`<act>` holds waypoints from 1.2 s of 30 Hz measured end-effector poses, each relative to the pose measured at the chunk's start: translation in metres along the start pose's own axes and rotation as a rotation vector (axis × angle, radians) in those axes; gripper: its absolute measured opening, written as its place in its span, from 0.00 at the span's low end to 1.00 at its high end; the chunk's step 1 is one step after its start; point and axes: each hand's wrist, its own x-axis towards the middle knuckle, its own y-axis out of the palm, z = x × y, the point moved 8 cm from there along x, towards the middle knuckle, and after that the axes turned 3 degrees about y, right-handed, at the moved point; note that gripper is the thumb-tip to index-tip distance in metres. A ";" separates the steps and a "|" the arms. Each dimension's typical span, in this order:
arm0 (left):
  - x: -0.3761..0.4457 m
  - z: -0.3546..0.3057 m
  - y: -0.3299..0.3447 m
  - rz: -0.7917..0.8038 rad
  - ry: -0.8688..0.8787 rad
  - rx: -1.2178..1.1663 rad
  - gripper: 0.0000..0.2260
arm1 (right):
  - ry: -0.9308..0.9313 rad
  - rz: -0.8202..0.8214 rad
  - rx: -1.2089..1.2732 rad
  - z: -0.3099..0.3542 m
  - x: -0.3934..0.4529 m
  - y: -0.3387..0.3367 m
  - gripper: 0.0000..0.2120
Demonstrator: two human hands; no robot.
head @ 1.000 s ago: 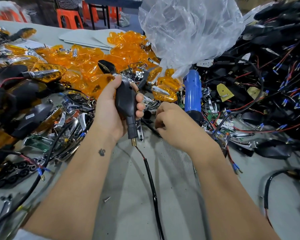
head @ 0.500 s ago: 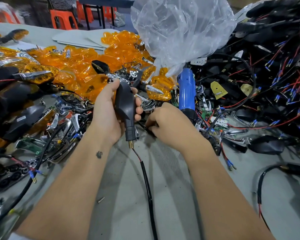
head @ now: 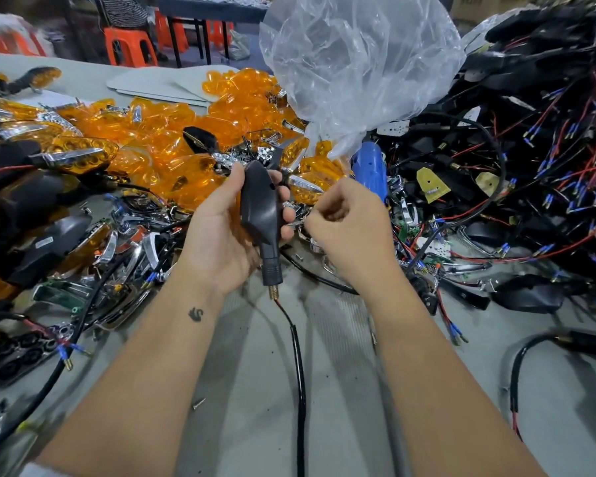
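One black teardrop-shaped plastic lamp housing [head: 259, 204] stands near upright in the left hand [head: 217, 232], fingers curled round it. Its stem [head: 272, 270] points down toward the wearer. The right hand [head: 350, 228], just beside it, has its fingertips pinched together; any contents are hidden.

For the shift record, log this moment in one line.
left hand: grips black housing | black cable: hangs from its stem | right hand: pinches small metal piece beside housing | blue tool: behind hands
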 end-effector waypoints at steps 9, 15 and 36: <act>-0.006 0.001 0.007 0.119 -0.048 -0.120 0.20 | -0.011 0.083 0.580 0.013 0.000 0.000 0.10; -0.003 -0.007 -0.003 -0.020 0.087 -0.015 0.18 | -0.080 0.118 0.626 0.027 -0.004 0.004 0.07; 0.002 0.019 -0.010 -0.281 -0.022 0.147 0.22 | -0.066 0.005 0.445 0.022 -0.010 0.007 0.16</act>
